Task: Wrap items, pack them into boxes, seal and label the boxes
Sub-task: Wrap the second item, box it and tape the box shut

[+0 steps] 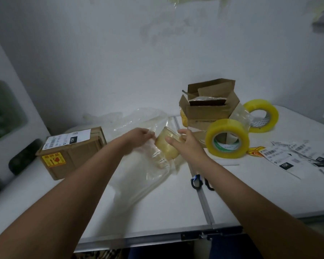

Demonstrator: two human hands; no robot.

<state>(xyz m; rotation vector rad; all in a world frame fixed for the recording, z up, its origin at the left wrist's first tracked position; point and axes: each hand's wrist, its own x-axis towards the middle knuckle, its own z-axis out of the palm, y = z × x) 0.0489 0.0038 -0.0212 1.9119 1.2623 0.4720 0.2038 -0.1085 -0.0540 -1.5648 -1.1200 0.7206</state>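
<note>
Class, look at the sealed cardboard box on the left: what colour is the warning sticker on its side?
Yellow with red markings, on the sealed box; the sticker shows in the head view.

- I see two boxes: a shut one (71, 150) and an open one (209, 107).
- Three tape rolls: near (227, 138), far (261, 115), and one hidden (184, 116) behind the open box.
- One jar (166, 145).
- One plastic sheet (144, 171).
- One pair of scissors (199, 181).
- My two hands: left (138, 136), right (185, 141).
- A few labels (295, 157); I can't count them.
</note>
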